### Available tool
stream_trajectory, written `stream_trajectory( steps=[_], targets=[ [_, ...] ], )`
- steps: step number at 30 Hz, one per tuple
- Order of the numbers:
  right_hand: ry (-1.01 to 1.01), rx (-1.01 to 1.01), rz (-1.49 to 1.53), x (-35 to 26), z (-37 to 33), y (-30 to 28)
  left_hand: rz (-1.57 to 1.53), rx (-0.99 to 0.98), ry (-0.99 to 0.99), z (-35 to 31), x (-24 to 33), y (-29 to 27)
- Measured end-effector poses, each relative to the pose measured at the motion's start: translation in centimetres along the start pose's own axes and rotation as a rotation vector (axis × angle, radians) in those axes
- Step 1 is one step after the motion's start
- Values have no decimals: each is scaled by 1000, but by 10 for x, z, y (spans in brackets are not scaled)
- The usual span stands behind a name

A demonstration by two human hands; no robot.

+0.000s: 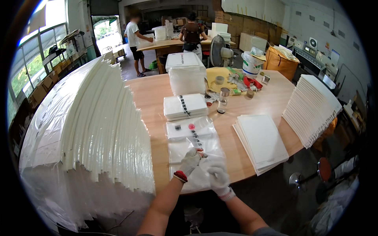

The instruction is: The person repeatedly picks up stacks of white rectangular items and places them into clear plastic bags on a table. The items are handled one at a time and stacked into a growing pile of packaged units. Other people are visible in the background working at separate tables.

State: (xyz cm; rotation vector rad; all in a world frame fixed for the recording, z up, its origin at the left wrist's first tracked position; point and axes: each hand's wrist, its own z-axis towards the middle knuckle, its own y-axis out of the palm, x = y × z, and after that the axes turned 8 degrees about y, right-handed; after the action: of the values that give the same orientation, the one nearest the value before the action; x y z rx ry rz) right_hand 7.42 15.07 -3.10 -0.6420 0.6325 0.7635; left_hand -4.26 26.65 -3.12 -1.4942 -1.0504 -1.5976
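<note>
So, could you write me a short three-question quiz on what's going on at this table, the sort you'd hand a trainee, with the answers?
1. Which hand has the broad red cuff at the wrist: the left hand or the right hand?
2. What lies flat on the table beneath the hands?
A) A cardboard box
B) Clear plastic sheeting with print on it
C) A red cloth
3. True or false: the clear bottle stands on the table, left of the white bucket in the picture.

Key:
1. The left hand.
2. B.
3. True.
</note>
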Motion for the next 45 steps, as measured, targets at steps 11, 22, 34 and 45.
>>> stream_trajectory(
  steps=[11, 22, 34, 45],
  targets=[
    [-225, -800, -498, 25, -18, 19, 565, -17, 228, -52, 62, 10],
    [542, -461, -879, 110, 18, -223, 1174, 166, 707, -122, 73, 29],
    [-378, -313, -1150, 44, -15, -218, -891, -399, -534, -114, -28, 180],
    [1289, 78, 869, 38, -146, -224, 539, -519, 9, -171, -18, 128]
  ],
)
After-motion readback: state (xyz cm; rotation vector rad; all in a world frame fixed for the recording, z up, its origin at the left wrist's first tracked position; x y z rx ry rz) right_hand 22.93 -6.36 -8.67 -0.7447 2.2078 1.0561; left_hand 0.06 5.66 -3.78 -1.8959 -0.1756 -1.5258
